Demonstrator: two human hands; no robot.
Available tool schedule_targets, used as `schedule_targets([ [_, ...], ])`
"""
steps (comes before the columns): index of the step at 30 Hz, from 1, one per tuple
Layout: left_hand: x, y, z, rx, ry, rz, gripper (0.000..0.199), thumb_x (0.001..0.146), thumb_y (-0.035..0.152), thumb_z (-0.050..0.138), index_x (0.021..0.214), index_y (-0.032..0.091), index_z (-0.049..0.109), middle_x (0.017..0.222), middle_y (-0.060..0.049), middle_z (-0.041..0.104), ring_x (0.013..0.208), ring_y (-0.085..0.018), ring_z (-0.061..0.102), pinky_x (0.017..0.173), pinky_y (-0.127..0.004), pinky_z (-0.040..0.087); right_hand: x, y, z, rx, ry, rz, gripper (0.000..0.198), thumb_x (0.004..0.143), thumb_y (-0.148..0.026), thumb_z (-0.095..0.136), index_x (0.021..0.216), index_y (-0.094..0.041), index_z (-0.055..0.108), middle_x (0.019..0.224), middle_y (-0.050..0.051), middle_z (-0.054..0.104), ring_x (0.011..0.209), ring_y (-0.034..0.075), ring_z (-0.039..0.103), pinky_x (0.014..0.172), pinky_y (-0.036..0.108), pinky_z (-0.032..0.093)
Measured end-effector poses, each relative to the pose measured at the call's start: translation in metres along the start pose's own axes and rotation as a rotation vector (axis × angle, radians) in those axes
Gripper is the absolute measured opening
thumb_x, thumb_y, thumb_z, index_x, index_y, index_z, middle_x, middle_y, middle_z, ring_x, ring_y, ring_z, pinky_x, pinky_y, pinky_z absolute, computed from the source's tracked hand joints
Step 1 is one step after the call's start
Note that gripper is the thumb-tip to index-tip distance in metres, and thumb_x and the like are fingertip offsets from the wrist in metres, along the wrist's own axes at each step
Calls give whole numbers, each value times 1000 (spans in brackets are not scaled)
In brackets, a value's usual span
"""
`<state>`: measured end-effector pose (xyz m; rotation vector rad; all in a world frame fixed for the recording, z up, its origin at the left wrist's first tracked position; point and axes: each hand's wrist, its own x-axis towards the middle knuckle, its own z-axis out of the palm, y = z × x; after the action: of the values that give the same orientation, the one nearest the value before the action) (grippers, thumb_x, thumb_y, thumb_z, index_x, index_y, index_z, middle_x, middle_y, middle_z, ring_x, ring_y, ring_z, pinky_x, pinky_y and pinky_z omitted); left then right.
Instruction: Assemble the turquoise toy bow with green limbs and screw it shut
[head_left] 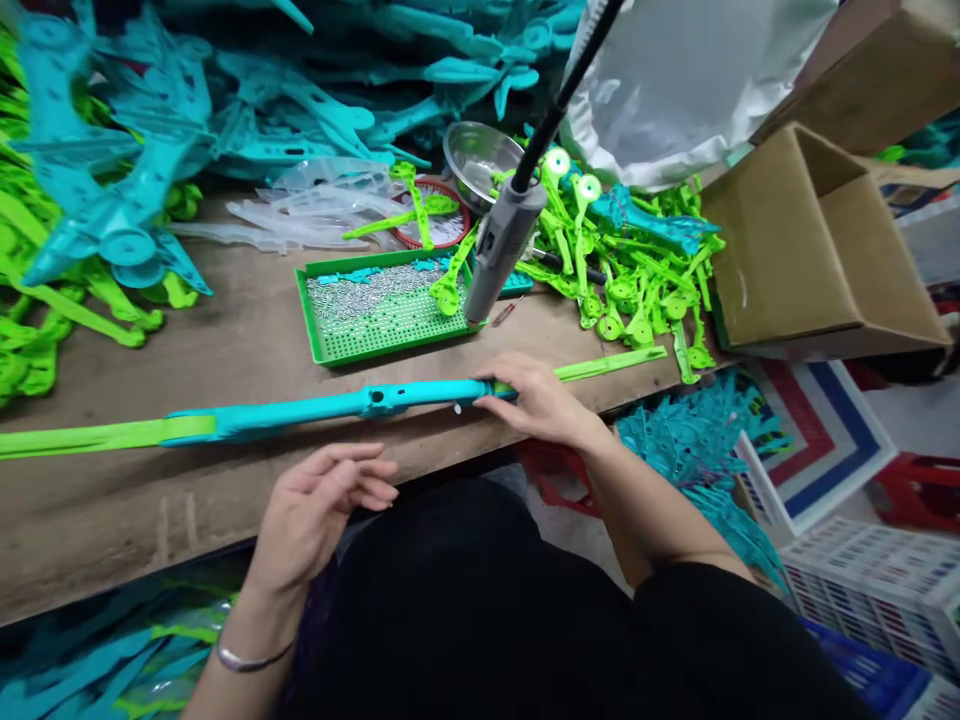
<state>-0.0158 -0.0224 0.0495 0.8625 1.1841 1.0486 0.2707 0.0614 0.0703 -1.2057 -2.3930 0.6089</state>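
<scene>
A long teal plastic part lies along the front of the workbench, a lime-green plastic arm joined to its left end. Another lime-green arm reaches out past its right end. My right hand grips the part at that right joint, thumb on the near side and fingers over the top. My left hand hovers before the bench edge, fingers loosely bent and apart, with nothing visible in it. Just beyond the part, a grey electric screwdriver hangs nose down.
Behind the part sits a green perforated tray of small screws. Teal parts and lime-green arms are heaped at the back and sides. A steel bowl stands behind; an open cardboard box is at the right.
</scene>
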Motion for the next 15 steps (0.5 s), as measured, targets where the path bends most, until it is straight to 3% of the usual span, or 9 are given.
schedule_targets([
  [2,0,10,14,401,69,432,19,87,34,70,101,22,74,89,-5,77,73,-19,71,71,-33,57,-4,-1,5,-5,37,-44,25,92,-29,64,112,-16,68,105,11,73,96,24,66,85,39,54],
  [4,10,20,27,859,106,816,27,86,32,73,112,25,72,105,-7,76,94,-24,69,88,-40,52,-6,-2,9,-22,70,-82,30,94,-33,62,117,-15,67,108,12,73,96,24,66,84,39,54],
  [5,18,24,32,1076,103,915,36,86,36,73,120,23,69,114,-10,74,101,-27,66,92,-43,48,-7,-2,11,-34,82,-101,32,95,-35,61,119,-15,66,108,12,73,95,23,65,84,39,54],
  [7,35,29,39,1390,50,1006,41,90,41,68,124,18,66,113,-12,73,101,-29,64,91,-45,43,-8,-2,17,-59,104,-137,33,95,-36,59,120,-16,66,106,11,74,93,23,64,82,39,53],
  [9,47,29,42,1533,-6,1053,30,94,39,61,114,17,69,95,-9,75,88,-26,63,83,-41,41,-9,-2,23,-97,135,-162,31,96,-36,58,118,-16,67,101,10,74,89,22,63,79,38,52],
  [11,54,27,42,1562,-30,1093,21,96,34,58,102,19,70,79,-5,72,77,-23,60,75,-38,39,-9,-2,29,-142,177,-176,30,97,-35,57,116,-15,69,95,9,74,84,21,62,75,36,51],
  [15,56,26,40,1540,-42,1118,18,95,34,60,100,20,69,76,-4,72,74,-23,61,73,-38,38,-9,-3,35,-193,233,-171,29,97,-34,56,114,-15,70,93,7,75,80,19,61,72,34,50],
])
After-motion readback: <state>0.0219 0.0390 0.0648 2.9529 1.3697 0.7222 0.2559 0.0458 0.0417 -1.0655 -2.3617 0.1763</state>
